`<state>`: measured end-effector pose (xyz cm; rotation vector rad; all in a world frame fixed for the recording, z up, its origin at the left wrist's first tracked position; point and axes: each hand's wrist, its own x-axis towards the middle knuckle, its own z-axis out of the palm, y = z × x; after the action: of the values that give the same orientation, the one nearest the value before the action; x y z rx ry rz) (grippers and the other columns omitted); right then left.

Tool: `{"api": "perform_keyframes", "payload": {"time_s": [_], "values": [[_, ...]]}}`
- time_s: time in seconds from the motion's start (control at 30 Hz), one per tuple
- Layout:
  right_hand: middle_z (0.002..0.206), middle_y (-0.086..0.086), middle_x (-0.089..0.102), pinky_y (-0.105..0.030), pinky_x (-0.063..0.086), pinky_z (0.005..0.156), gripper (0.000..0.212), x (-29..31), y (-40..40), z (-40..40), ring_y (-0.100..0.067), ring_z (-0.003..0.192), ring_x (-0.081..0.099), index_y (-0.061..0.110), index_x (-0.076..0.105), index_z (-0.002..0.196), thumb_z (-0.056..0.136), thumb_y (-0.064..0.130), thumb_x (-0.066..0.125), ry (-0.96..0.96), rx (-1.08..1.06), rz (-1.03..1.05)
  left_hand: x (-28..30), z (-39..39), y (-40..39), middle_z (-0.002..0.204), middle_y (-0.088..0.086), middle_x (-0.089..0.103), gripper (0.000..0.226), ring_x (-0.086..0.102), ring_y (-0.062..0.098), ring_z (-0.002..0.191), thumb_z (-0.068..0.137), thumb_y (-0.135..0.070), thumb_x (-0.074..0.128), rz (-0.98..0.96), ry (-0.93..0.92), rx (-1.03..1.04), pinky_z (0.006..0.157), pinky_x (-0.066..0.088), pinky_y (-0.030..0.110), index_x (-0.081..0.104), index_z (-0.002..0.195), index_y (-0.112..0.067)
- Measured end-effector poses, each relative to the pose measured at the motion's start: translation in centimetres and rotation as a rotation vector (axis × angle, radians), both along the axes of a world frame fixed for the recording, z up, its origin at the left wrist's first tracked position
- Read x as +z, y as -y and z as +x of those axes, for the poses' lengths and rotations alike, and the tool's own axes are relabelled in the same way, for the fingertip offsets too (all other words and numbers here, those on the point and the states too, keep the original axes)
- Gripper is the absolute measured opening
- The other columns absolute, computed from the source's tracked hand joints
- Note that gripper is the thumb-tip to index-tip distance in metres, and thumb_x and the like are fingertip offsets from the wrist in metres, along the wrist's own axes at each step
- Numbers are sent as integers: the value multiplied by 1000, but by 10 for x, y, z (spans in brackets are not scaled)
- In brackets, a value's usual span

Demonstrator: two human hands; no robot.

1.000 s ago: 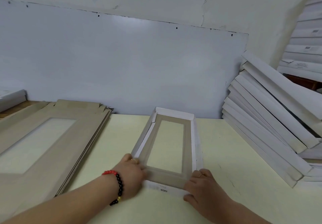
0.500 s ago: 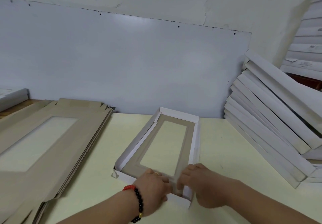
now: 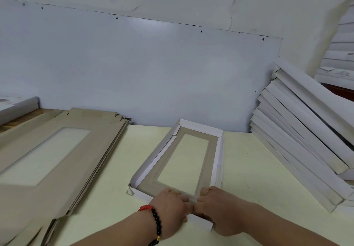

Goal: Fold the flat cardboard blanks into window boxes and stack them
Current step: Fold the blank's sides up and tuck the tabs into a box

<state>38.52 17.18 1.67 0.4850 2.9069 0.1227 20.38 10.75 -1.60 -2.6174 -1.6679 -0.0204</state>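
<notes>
Head view, half-folded window box [image 3: 183, 157] at centre on the pale table [image 3: 249, 169], left hand [image 3: 170, 207] and right hand [image 3: 216, 209] side by side gripping its near end wall, fingers curled over it, flat blanks [image 3: 63, 150] stacked at left, finished boxes [image 3: 298, 136] leaning in a pile at right, beaded bracelet [image 3: 155, 224] on the left wrist

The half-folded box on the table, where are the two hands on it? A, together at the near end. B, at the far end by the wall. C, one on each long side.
A: the left hand and right hand meet at the near end of the box, pressing its near wall.
</notes>
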Motion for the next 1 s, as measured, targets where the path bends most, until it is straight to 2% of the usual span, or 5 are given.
{"api": "perform_keyframes", "payload": {"time_s": [0.1,0.27,0.53,0.83,1.0], "values": [[94,-8,54,-33,30,80,20,-2,-1,4,-26,97,43,14,56,102,85,9,49,-12,0,23,2,0,1,120,2,56,28,47,24,116,97,-25,43,-1,-2,4,98,28,35,56,121,-20],[100,-9,53,-35,35,87,29,-4,-2,3,-28,98,44,13,59,109,82,7,51,0,34,17,5,2,2,121,4,55,27,47,27,115,97,-23,42,-15,-21,6,97,28,34,56,119,-17],[100,-8,54,-31,29,81,39,-1,-3,2,-28,99,44,15,57,115,77,6,53,19,53,32,5,2,2,121,4,55,27,47,26,115,96,-22,41,-18,4,16,95,29,34,56,117,-17],[84,-6,56,-31,26,77,25,1,-1,0,-24,94,43,16,53,99,77,5,53,22,28,4,4,3,1,123,3,55,29,47,26,116,98,-24,42,-25,-8,25,97,29,35,54,124,-20],[98,-5,52,-31,31,83,26,-3,-4,6,-24,100,42,16,58,108,83,12,52,-18,39,8,5,3,2,122,4,55,28,46,26,117,98,-24,42,-24,-14,23,97,30,36,56,122,-17]]}}
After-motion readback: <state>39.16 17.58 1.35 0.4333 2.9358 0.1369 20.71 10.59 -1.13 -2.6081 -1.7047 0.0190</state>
